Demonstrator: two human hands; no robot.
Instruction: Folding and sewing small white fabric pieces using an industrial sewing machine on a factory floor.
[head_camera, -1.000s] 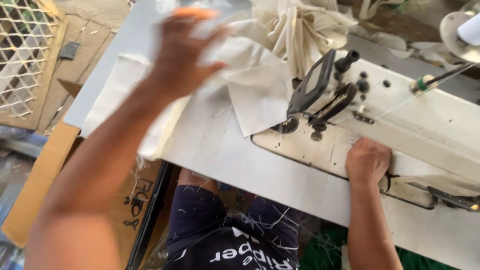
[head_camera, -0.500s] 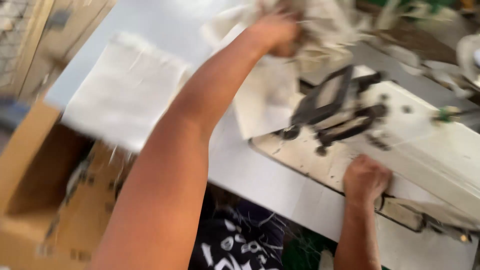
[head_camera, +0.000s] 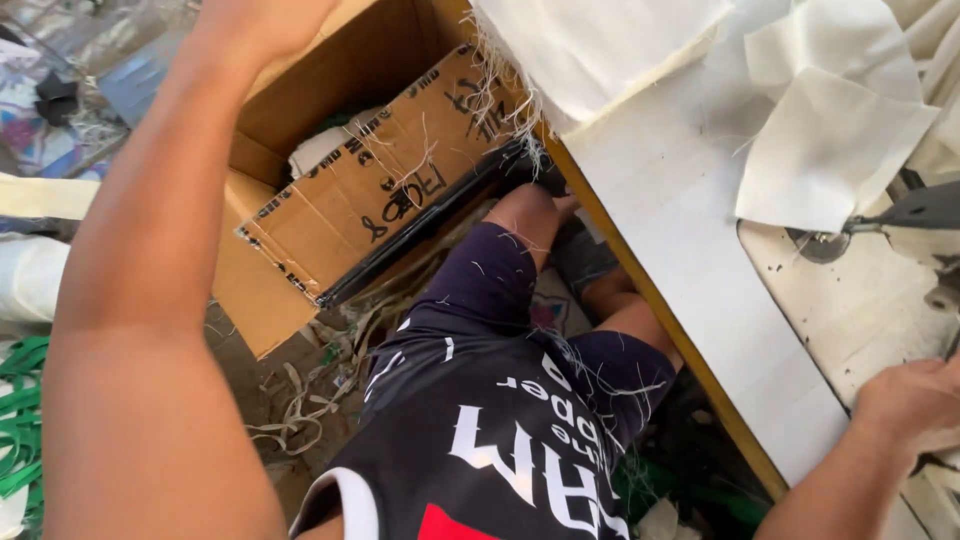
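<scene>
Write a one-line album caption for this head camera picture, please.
Seated at a white sewing table, a person rests the right hand near cream fabric pieces, left arm raised above an open cardboard box.

Bright even daylight, slight blur

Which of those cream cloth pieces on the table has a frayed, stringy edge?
The folded stack at the table's corner, above the cardboard box; the flat piece beside it has clean edges.
</scene>
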